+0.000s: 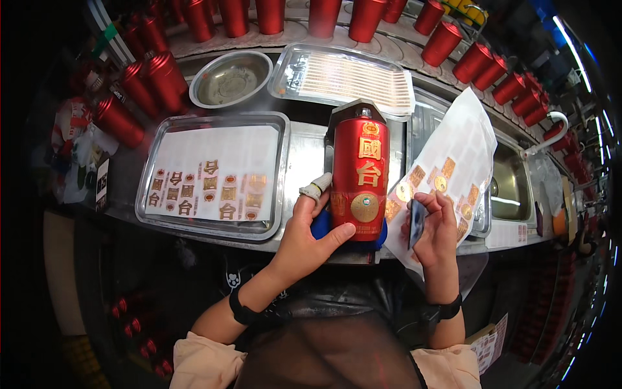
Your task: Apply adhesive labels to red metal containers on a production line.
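Note:
A glossy red bottle (360, 217) with gold characters and a round gold emblem lies back in a dark holder (361, 106) with blue padding (320, 227) at its lower end. My left hand (311, 236) grips the bottle's lower left side, thumb across its front. One finger of that hand wears a whitish finger cover (315, 189). To the right of the bottle, my right hand (438, 227) pinches a small, dark, flat card (416, 222). Beneath and beyond this hand is a white sheet (457, 139) bearing gold decals (440, 183).
On the left, a metal tray (283, 175) holds a sheet of gold decals. Behind stand a metal bowl (231, 79) and another tray (280, 81) with striped sheets. Several red bottles (442, 43) line a curved conveyor. A sink (508, 188) with a white faucet (555, 123) is at right.

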A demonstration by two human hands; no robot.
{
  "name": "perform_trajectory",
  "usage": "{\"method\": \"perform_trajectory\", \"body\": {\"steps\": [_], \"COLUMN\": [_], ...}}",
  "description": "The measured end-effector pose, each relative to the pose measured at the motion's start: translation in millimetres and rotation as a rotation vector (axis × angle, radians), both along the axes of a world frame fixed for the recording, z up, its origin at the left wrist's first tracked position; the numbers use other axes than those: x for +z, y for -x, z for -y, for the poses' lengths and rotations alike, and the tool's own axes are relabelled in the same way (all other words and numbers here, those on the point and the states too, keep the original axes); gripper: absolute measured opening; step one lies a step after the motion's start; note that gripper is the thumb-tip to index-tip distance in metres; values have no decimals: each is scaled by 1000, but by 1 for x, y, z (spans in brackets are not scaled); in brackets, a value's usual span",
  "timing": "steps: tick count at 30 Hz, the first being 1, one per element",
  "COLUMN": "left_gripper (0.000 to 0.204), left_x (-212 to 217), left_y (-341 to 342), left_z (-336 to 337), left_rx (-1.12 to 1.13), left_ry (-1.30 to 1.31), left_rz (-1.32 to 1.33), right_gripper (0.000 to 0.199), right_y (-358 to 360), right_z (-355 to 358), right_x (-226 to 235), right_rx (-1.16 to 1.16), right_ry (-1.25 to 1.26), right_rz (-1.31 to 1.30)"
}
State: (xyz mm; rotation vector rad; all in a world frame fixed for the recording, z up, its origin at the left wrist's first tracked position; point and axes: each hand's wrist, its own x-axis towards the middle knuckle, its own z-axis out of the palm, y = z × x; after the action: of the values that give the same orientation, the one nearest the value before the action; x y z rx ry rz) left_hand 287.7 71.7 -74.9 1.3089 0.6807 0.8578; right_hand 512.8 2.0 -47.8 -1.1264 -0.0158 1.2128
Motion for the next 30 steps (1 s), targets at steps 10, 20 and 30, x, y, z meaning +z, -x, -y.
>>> {"method": "perform_trajectory", "body": {"steps": [10, 20, 30], "left_gripper": [89, 89, 87], "left_x": [-7, -7, -9], "left_y": [-2, -1, -2], "left_z": [1, 0, 0], "left_rx": [1, 5, 13], "left_ry": [15, -3, -50], "left_rz": [41, 4, 7], "right_gripper": [22, 21, 27], "right_y": [60, 43, 38], "right_z": [-23, -19, -16], "right_x": [47, 41, 39], "right_rx": [501, 271, 194], "right_ry": [-440, -328, -366], "right_rz": [1591, 1545, 1601]}}
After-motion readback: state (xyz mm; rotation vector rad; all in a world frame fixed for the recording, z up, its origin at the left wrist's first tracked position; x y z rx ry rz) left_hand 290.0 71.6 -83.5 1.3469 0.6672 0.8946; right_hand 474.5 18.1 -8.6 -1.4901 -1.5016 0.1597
